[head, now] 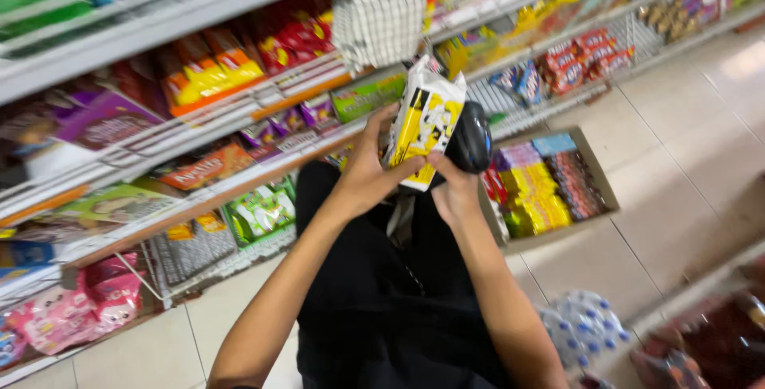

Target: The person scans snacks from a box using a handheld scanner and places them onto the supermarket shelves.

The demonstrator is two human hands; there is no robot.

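Note:
My left hand (368, 172) grips a white and yellow snack packet (425, 115) from its left side, held upright in front of the shelves. My right hand (456, 186) touches the packet's lower right corner and also holds a black handheld scanner-like device (472, 139), which sits just right of the packet. Both forearms reach up from the bottom of the view over my black clothing.
Store shelves (199, 6) full of colourful snack packs run along the left and top. An open cardboard box (599, 175) of sweets sits on the tiled floor to the right. Water bottles (582, 333) lie at the lower right, beside another shelf.

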